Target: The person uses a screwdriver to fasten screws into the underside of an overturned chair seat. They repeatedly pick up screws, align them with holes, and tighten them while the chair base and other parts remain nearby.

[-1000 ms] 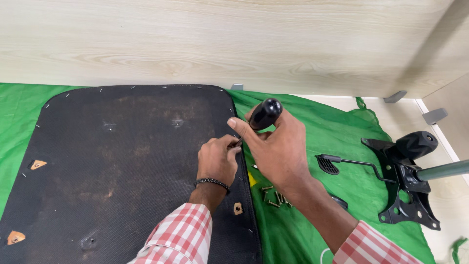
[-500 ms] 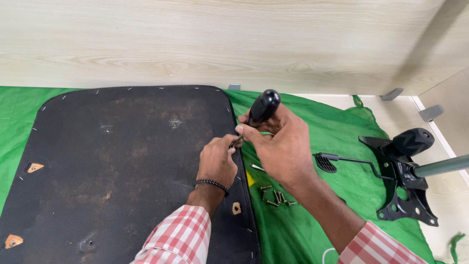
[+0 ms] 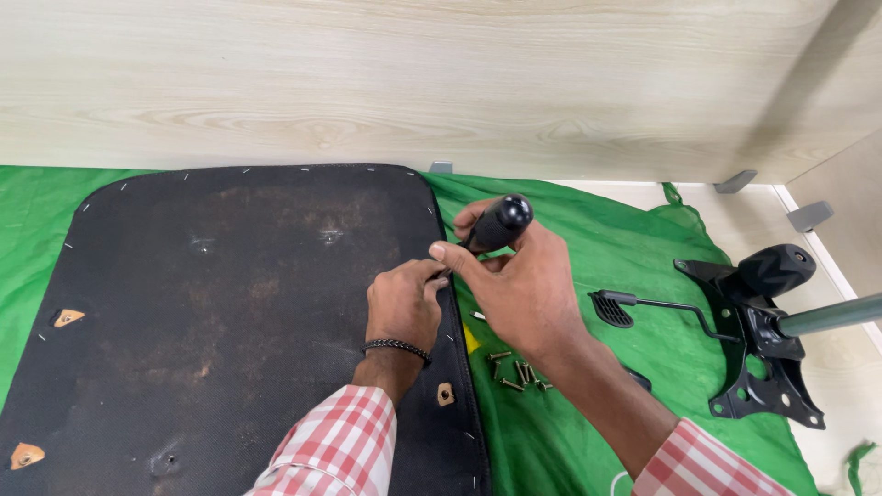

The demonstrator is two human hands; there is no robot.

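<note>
Over seat panel (image 3: pixel 230 303), right hand (image 3: pixel 524 289), screwdriver (image 3: pixel 491 228) tilted, handle up-right

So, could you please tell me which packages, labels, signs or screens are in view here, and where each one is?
None in view: no package, label, sign or screen shows.
What shows instead is a black seat panel on green cloth, loose screws, a black metal chair mechanism, and a black-handled screwdriver in the right hand, with the left hand on the panel.
</note>
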